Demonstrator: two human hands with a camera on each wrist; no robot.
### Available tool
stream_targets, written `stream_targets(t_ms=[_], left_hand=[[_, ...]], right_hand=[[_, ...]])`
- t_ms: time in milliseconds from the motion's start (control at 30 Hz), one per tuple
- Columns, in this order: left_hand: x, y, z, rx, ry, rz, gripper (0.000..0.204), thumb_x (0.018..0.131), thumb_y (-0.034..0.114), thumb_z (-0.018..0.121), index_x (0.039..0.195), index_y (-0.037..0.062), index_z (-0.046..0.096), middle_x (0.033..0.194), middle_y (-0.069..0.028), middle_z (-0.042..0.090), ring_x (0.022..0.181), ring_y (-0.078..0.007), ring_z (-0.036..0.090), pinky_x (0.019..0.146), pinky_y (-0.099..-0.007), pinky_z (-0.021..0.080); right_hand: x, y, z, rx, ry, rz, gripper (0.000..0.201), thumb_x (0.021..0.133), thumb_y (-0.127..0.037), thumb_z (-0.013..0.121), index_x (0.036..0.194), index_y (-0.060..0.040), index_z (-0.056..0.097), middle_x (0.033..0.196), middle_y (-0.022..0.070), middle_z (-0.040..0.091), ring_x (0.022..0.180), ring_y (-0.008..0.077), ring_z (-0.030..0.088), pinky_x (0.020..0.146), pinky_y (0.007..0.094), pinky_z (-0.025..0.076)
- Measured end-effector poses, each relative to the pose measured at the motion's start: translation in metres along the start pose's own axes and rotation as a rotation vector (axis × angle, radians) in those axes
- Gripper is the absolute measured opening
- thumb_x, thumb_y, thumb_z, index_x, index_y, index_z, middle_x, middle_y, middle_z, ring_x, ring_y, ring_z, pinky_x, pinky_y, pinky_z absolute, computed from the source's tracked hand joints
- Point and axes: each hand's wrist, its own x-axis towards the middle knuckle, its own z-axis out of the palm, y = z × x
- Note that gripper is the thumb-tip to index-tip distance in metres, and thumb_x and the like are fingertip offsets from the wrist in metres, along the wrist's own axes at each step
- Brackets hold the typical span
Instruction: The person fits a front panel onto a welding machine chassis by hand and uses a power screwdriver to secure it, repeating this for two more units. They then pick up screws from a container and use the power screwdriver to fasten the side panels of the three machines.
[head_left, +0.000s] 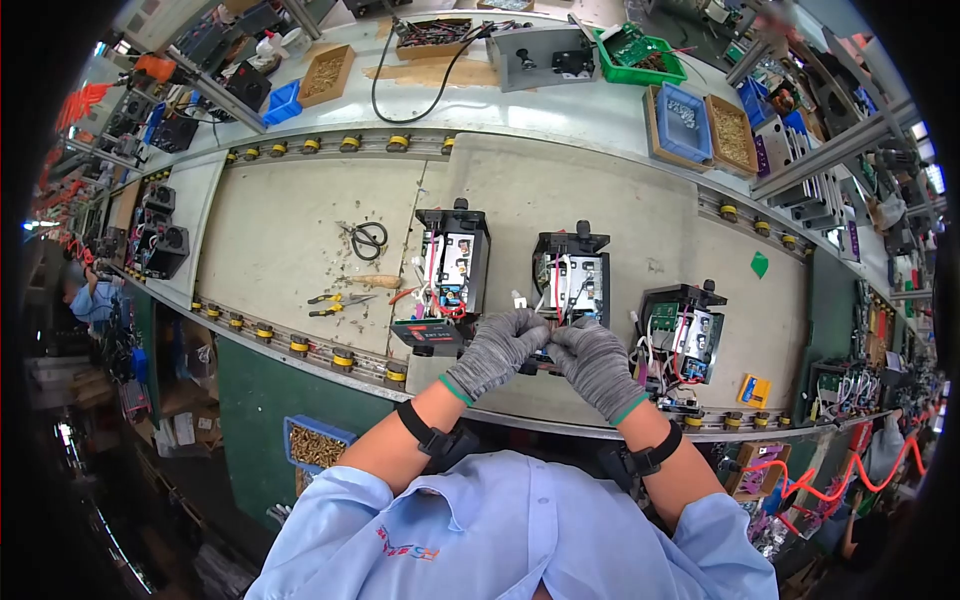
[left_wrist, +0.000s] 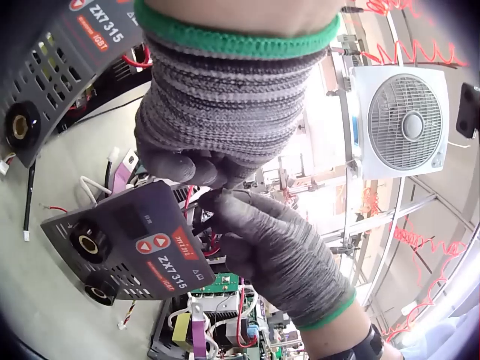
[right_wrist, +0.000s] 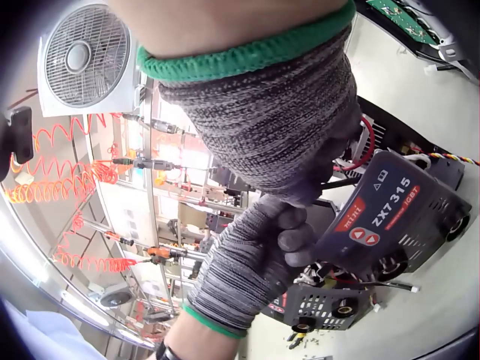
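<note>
Both hands wear grey knit gloves with green cuffs and meet at the near end of the middle device (head_left: pixel 572 280), an open black housing with wires and boards. Its dark front panel, marked ZX7 315 (left_wrist: pixel 154 244), stands by the fingers in the left wrist view and also as a panel (right_wrist: pixel 397 214) in the right wrist view. My left hand (head_left: pixel 498 350) has its fingers curled at the panel's edge. Close against it, my right hand (head_left: pixel 597 368) has bent fingers over the same spot. What lies between the fingertips is hidden. Red and black wires run beside them.
Similar open devices stand left (head_left: pixel 452 265) and right (head_left: pixel 683 335). Farther left lie black scissors (head_left: pixel 366 240), yellow-handled pliers (head_left: pixel 340 303) and a wooden-handled tool (head_left: pixel 374 281). A yellow object (head_left: pixel 754 391) lies right. Parts bins, including a green bin (head_left: pixel 645 72), line the back shelf.
</note>
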Motion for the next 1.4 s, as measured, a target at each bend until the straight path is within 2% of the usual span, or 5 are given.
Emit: stream_targets(t_ms=[367, 467, 700, 900, 1400], left_hand=[[-0.027, -0.02, 0.006, -0.134, 0.268, 0.07, 0.042, 0.095, 0.033, 0.071, 0.118, -0.0017, 0.063, 0.096, -0.0063, 0.067, 0.083, -0.0111, 0.062, 0.074, -0.0276, 0.054], [-0.039, -0.034, 0.0, -0.297, 0.12, -0.483, 0.063, 0.087, 0.053, 0.074, 0.121, 0.0024, 0.062, 0.106, -0.008, 0.065, 0.085, -0.0146, 0.063, 0.073, -0.0309, 0.055], [-0.03, -0.061, 0.042, -0.803, -0.011, -0.541, 0.061, 0.085, 0.049, 0.077, 0.124, 0.0051, 0.06, 0.105, -0.0052, 0.062, 0.092, -0.0175, 0.061, 0.082, -0.0351, 0.055], [-0.044, -0.076, 0.049, -0.838, 0.004, -0.351, 0.086, 0.088, 0.032, 0.078, 0.148, -0.0067, 0.031, 0.127, -0.0108, 0.057, 0.109, -0.0211, 0.062, 0.094, -0.0375, 0.054], [-0.05, -0.079, 0.054, -0.771, 0.075, -0.2, 0.087, 0.085, 0.04, 0.08, 0.144, -0.0068, 0.039, 0.12, -0.0091, 0.06, 0.103, -0.0144, 0.059, 0.091, -0.0288, 0.05]], right_hand=[[0.004, 0.014, 0.012, 0.939, -0.09, 0.377, 0.015, 0.086, -0.012, 0.077, 0.094, -0.0001, 0.074, 0.091, 0.0091, 0.072, 0.083, 0.0144, 0.069, 0.073, 0.0286, 0.057], [0.017, 0.006, -0.004, 0.35, 0.079, 0.014, 0.015, 0.079, -0.019, 0.077, 0.091, -0.0103, 0.077, 0.088, 0.0115, 0.072, 0.082, 0.031, 0.067, 0.079, 0.0425, 0.054], [0.067, -0.004, -0.022, -0.627, -0.154, -0.622, 0.014, 0.072, -0.024, 0.072, 0.083, -0.014, 0.073, 0.095, 0.0091, 0.069, 0.103, 0.0296, 0.063, 0.094, 0.0475, 0.048], [0.063, 0.005, -0.008, -0.594, -0.357, -0.73, 0.017, 0.077, -0.022, 0.067, 0.09, -0.0167, 0.077, 0.109, 0.0088, 0.069, 0.123, 0.0305, 0.057, 0.115, 0.0478, 0.034], [0.074, 0.01, 0.026, -0.71, -0.465, -0.768, 0.057, 0.081, -0.022, 0.066, 0.133, 0.0014, 0.06, 0.146, 0.0196, 0.052, 0.147, 0.0342, 0.035, 0.125, 0.0471, 0.019]])
